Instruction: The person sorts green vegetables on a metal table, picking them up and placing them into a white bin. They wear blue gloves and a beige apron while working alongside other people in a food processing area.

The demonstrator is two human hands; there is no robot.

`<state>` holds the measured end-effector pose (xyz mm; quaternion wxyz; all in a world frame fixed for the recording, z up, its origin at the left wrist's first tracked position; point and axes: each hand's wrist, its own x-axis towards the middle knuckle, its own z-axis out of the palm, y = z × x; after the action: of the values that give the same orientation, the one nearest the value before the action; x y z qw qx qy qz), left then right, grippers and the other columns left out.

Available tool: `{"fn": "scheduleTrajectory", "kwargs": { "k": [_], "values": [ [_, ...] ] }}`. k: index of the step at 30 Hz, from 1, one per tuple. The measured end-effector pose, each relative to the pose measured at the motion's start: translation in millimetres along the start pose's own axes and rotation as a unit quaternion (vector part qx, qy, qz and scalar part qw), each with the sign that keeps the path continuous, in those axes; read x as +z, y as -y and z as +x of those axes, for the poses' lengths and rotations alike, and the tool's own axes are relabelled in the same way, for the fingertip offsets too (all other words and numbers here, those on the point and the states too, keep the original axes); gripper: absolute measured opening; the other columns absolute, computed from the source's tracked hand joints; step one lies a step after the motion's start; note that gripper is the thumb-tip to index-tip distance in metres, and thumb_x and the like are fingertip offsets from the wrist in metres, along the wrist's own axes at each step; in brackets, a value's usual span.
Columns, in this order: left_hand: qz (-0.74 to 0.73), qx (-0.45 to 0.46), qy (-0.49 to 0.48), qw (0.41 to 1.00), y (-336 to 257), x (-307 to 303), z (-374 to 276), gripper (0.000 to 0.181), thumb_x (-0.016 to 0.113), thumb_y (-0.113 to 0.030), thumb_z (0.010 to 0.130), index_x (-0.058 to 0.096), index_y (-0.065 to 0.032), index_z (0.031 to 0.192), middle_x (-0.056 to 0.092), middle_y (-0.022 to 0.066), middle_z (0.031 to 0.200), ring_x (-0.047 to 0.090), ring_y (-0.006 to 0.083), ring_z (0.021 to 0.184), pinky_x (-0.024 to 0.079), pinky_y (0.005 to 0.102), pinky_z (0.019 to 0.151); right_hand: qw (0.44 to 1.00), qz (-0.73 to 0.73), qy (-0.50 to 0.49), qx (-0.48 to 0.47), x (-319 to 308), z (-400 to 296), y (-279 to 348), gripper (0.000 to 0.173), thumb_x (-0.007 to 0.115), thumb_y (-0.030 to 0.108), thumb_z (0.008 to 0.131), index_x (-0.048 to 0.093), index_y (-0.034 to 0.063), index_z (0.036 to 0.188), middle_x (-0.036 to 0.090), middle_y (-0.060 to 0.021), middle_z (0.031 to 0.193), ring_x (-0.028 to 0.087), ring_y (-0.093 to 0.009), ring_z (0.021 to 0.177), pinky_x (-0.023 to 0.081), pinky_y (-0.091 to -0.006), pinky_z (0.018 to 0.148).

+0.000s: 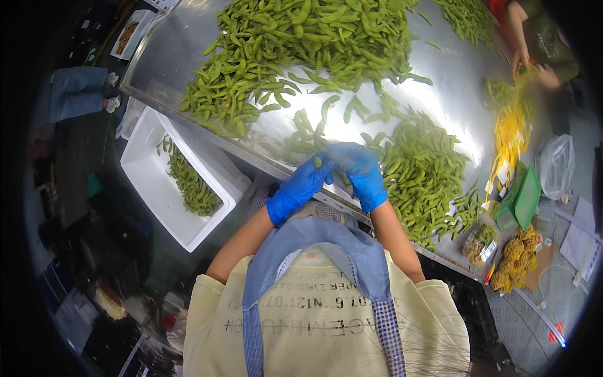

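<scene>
Both hands wear blue gloves and meet at the near edge of a metal table (188,33). My left hand (299,186) is closed, with a bit of a green soybean pod (318,162) showing at its fingers. Its fingertips touch or nearly touch my right hand (360,172), which is bent over, blurred, its fingertips mostly hidden. Loose pods (304,132) lie just beyond the hands. To the right of my right hand is a heap of green soybean pods (419,165). A larger pod pile (320,42) spreads farther up the table.
A white foam box (146,151) holding pods stands below the table's left edge. At right are yellow mesh bags (506,136), a green plastic container (525,198), netted brown produce (516,259) and a clear bag (557,167). Another person's hands (532,70) work at upper right.
</scene>
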<state>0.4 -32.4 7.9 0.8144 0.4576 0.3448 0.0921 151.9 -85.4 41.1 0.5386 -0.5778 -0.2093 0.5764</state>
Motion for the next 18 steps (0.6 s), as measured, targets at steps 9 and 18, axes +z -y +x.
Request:
{"fn": "scheduleTrajectory", "kwargs": {
  "k": [9, 18],
  "values": [
    [-0.150, -0.064, -0.030, 0.986, -13.1, -43.3, -32.0, 0.027, 0.046, -0.032, 0.094, 0.056, -0.0070, 0.098, 0.041, -0.0034, 0.065, 0.033, 0.0054, 0.052, 0.026, 0.0187, 0.045, 1.000, -0.028, -0.005, -0.011, -6.2, 15.1, -16.4, 0.024, 0.058, 0.017, 0.090, 0.062, -0.0024, 0.103, 0.065, -0.0085, 0.096, 0.058, -0.013, 0.086, 0.047, -0.0258, 0.080],
    [-0.206, 0.055, -0.455, 0.864, 33.8, -207.8, -141.1, 0.035, 0.052, -0.040, 0.091, 0.055, -0.0074, 0.104, 0.052, -0.0007, 0.073, 0.043, 0.0070, 0.052, 0.035, 0.0223, 0.046, 0.919, -0.361, 0.015, -0.156, 11.1, 44.7, -12.8, 0.020, 0.060, 0.017, 0.087, 0.064, 0.0042, 0.102, 0.064, -0.0121, 0.095, 0.064, -0.021, 0.077, 0.050, -0.0289, 0.074]
  ]
}}
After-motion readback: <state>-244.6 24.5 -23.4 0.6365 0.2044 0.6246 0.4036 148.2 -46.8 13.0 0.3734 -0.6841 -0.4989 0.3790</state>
